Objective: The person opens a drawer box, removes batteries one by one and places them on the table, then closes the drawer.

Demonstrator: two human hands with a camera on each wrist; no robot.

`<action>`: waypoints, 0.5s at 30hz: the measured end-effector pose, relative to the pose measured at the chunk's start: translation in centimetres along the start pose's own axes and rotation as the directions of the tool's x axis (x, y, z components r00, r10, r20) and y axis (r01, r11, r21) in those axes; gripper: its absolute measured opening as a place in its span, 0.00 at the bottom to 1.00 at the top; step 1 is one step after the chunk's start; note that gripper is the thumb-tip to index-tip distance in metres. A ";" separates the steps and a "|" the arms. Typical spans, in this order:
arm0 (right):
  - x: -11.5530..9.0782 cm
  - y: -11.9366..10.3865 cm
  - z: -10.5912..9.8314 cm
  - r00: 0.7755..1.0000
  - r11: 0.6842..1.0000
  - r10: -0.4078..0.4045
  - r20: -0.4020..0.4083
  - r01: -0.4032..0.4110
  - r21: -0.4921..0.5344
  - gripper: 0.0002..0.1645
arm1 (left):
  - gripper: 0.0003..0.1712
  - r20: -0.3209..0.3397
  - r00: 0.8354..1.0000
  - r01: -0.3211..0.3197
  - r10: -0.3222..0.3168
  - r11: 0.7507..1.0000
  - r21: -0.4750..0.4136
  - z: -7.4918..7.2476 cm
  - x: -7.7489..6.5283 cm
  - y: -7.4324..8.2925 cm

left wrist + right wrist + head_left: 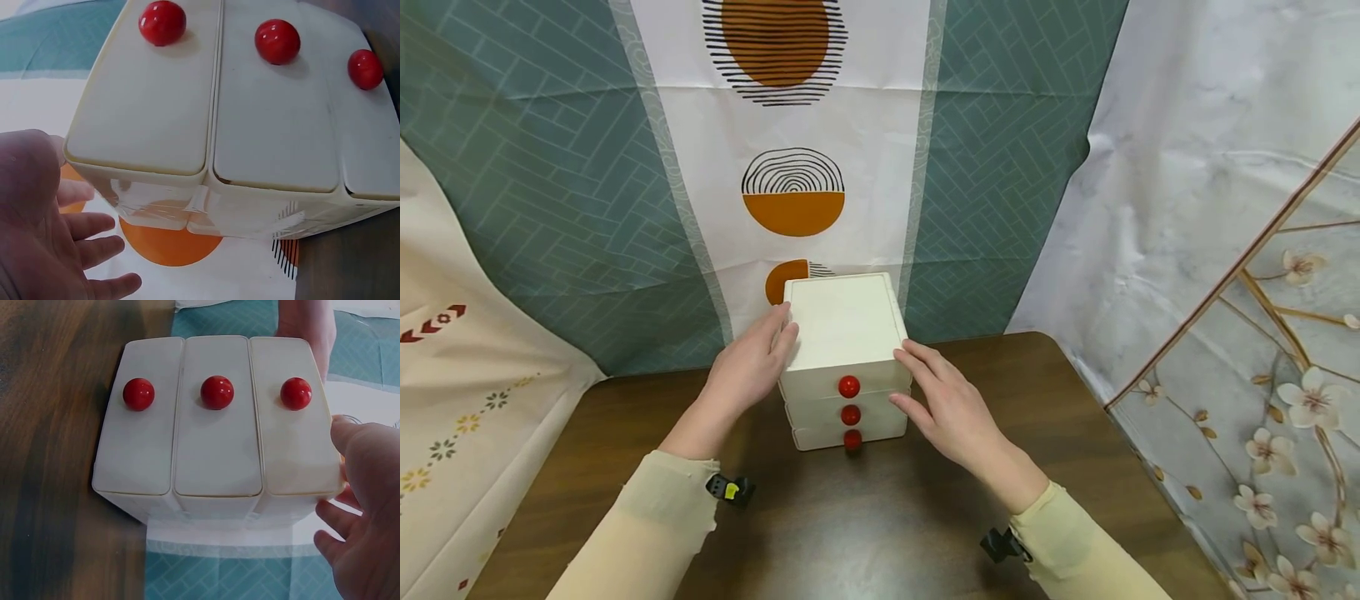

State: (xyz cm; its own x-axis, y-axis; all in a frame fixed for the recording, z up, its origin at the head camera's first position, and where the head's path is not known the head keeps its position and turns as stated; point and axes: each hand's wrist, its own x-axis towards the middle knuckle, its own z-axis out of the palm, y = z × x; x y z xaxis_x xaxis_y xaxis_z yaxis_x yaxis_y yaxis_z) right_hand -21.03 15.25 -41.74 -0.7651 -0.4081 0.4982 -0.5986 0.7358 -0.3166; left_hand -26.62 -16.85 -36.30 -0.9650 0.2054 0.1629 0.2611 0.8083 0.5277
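Head view, box (846, 321): upright on the table (820, 517), between both hands.
Head view, left hand (748, 362): reaches forward, fingers extended at the box's left upper edge.
Head view, right hand (951, 400): angled inward, fingers extended at the right upper edge, thumb lower.
Left wrist view, left hand: fingers loosely spread, gripping nothing.
Right wrist view, right hand: fingers slightly bent beside the box, not clasping it; contact unclear.

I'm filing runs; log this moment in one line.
left hand: at left of box; right hand: at its right; drawers: all closed
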 end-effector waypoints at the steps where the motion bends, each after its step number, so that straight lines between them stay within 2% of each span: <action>1: 0.0 0.0 0.0 1.000 1.000 0.002 0.000 -0.002 0.001 0.42 | 0.39 0.002 1.000 -0.001 0.001 1.000 -0.002 0.0 0.3 0.0; 7: -0.2 -0.1 -0.1 1.000 1.000 0.004 -0.003 -0.004 -0.006 0.42 | 0.38 0.030 1.000 -0.001 0.001 1.000 -0.008 0.5 1.5 -0.2; 15: -0.2 -0.1 -0.2 1.000 1.000 -0.007 -0.019 0.006 -0.010 0.42 | 0.36 0.017 1.000 0.008 -0.008 1.000 -0.008 1.0 1.4 0.0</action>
State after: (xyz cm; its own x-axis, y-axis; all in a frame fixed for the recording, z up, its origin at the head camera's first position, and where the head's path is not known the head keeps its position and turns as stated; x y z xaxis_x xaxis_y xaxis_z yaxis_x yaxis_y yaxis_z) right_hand -20.75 15.35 -41.71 -0.7564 -0.4024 0.5157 -0.6011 0.7386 -0.3053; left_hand -28.03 -16.05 -36.89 -0.9673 0.2081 0.1449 0.2535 0.8057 0.5354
